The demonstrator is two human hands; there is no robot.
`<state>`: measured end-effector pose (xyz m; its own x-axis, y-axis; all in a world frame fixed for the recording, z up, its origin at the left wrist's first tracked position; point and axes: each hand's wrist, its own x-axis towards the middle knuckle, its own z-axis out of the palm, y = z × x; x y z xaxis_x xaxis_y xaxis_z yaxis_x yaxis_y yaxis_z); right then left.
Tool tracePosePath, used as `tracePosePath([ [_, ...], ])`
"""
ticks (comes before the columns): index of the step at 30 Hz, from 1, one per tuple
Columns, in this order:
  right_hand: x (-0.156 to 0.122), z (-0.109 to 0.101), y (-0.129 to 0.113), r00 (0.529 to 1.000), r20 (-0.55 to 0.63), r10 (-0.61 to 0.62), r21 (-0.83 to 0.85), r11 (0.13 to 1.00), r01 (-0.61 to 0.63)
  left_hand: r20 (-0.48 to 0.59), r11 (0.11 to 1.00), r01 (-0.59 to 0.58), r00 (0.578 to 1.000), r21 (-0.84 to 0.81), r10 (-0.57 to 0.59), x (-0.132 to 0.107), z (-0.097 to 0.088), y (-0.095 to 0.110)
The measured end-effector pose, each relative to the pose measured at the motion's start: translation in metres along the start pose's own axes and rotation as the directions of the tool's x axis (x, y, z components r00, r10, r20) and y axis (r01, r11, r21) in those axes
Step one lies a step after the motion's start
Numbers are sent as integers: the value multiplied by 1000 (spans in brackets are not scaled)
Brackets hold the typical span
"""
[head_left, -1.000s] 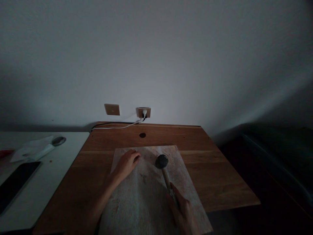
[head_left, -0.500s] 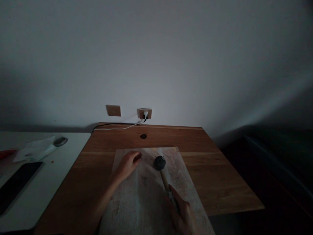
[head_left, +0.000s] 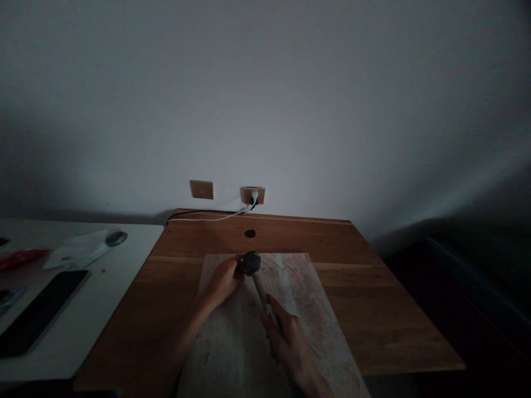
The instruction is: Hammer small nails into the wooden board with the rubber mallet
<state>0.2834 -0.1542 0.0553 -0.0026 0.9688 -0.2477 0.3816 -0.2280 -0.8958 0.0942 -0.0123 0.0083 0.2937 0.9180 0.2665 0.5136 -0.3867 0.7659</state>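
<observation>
My right hand [head_left: 286, 337] is wrapped round the light handle of a hammer [head_left: 260, 287]. Its dark, rounded head is raised at the fingertips of my left hand [head_left: 226, 276]. The left fingers are pinched together near the top left of a worn, pale board [head_left: 232, 342]; the hammer head partly covers them, and what they hold is hidden. Several thin nails [head_left: 284, 269] stick up in a row along the board's far edge, right of the hammer head.
Beneath the board is a wooden desk [head_left: 373, 309] against the wall, with a plugged-in socket [head_left: 254, 195] and cables [head_left: 207, 219] behind. A white table [head_left: 112, 282] at left bears a black phone [head_left: 45, 309], a roll of tape [head_left: 116, 238] and crumpled paper [head_left: 81, 249].
The hammer has swung left and away from me, from over the middle of the board to my left fingertips. My view has shifted slightly left.
</observation>
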Motion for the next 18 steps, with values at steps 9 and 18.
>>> tracePosePath([
  [9, 2, 4, 11, 999, -24, -46, -71, 997, 44, 3, 1000, 7, 1000, -29, -7, -1, 2, -6],
  [18, -9, 0, 20, 991, -115, -61, -65, 996, 53, -39, 998, -62, 997, -26, 61, -7, -1, -3],
])
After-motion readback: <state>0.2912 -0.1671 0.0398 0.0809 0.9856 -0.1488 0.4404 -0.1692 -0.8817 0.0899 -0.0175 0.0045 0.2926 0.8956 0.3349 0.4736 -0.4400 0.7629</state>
